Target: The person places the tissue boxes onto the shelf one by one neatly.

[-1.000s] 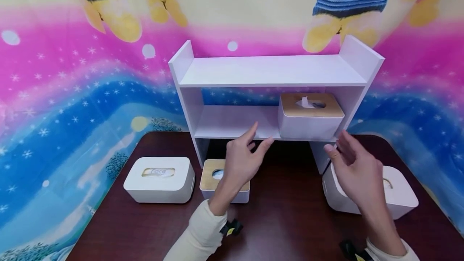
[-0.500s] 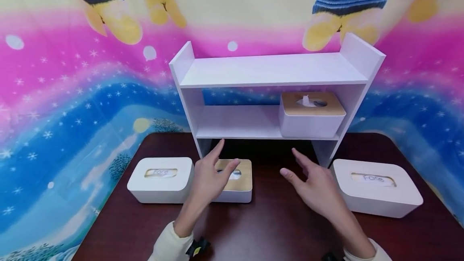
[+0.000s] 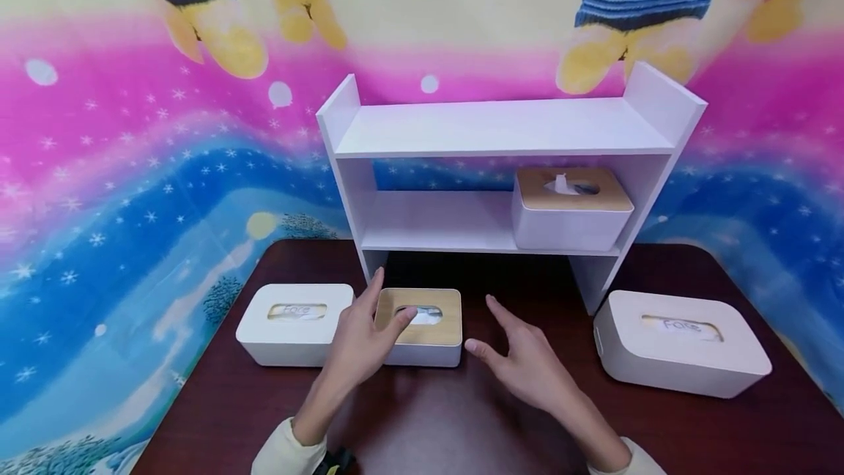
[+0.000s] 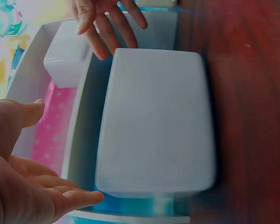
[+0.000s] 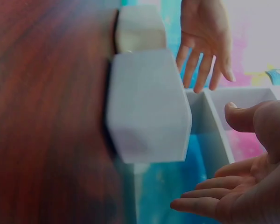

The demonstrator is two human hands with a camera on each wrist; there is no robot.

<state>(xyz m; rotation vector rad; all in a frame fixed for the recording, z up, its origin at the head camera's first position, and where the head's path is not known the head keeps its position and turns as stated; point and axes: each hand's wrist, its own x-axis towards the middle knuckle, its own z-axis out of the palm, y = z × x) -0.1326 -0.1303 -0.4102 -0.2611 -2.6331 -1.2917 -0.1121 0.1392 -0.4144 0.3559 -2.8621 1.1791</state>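
Left hand [image 3: 359, 339]: your fingers spread, released, at the wood-lid box's [image 3: 422, 326] left edge.
Right hand [image 3: 527, 365]: released, just right of it.

The head camera looks forward and down from above the person's forearms, taking in the whole dark table [image 3: 461, 416], the white shelf unit [image 3: 501, 130] beyond both hands, and the backdrop. Each wrist camera sits close behind its own palm, tilted sideways, facing across the wood-lidded tissue box [image 3: 420, 325] [image 4: 156, 126] [image 5: 147, 105] toward the opposite hand. All three views share that box.
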